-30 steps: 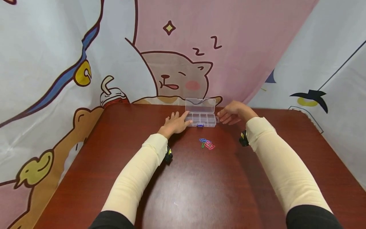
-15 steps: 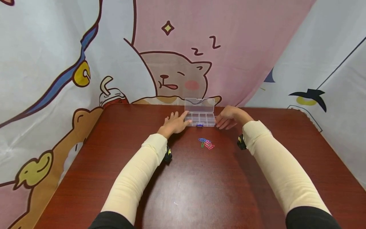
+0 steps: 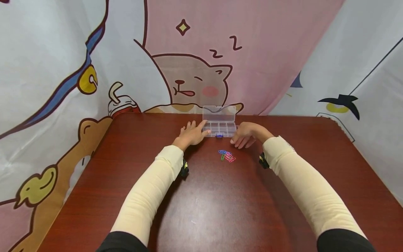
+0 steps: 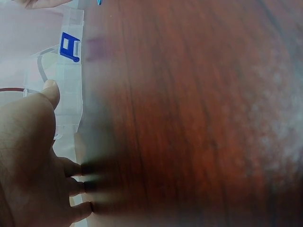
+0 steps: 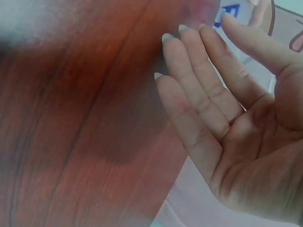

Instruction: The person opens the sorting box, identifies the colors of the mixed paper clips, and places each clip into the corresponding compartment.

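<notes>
Resting flat on the wooden table (image 3: 220, 203), the left hand (image 3: 190, 134) touches the left end of the open clear compartment box (image 3: 219, 123) with fingers relaxed, while the right hand (image 3: 245, 134), fingers straight and holding nothing, hovers beside its right end, above colored paper clips (image 3: 226, 156).

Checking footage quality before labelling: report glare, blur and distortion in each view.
Head view: sharp, wide-angle bending at the edges, soft glare on the table. Left wrist view: box and left hand blurred, pale glare at right. Right wrist view: right hand sharp, wood behind blurred.
</notes>
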`<state>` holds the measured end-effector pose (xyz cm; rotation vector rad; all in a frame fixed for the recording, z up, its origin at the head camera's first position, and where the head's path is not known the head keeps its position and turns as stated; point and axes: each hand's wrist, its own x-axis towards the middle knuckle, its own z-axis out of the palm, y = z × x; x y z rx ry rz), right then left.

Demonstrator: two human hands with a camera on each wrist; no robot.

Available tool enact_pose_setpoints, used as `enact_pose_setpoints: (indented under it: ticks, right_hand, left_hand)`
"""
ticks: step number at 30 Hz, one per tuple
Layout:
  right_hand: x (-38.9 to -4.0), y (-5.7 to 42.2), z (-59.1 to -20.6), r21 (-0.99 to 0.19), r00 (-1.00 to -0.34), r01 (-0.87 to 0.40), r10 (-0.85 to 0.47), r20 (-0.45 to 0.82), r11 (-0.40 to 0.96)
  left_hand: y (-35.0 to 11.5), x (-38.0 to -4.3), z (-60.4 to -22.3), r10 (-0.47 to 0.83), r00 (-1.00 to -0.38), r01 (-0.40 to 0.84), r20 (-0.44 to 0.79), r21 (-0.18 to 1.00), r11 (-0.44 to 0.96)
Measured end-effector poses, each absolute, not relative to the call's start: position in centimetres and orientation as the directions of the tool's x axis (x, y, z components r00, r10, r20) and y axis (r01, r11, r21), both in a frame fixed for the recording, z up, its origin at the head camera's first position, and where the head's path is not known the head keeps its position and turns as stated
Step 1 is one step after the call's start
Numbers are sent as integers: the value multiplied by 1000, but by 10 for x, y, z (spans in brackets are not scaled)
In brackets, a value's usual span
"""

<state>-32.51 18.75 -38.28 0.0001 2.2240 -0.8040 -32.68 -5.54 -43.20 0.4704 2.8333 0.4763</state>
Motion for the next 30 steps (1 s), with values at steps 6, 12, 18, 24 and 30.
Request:
enact_pose_setpoints:
  ticks: [6,12,18,24,30]
  right_hand:
    - [-320,181,-388,-506,-700,188,-247,-671,842]
    - [-317,175,-390,-472,-691,133,-260,-674,872]
    - [-313,168,-388,-429,-704,74,-258,-662,900]
    - [-311,161,-388,-384,-711,13,-261,-653,923]
    - [-310,158,-392,-386,-721,9,-261,-642,923]
  left_hand:
    - [-55,-327,-431,343,-922,267,-180,346,899]
    - [-55,-326,-432,344,-923,271,-172,345,899]
    - [-56,-326,-431,347,-923,275,-169,342,899]
    - [-56,-325,-431,340,-927,270,-160,345,899]
    - [-56,-326,-431,340,-926,267,-166,350,898]
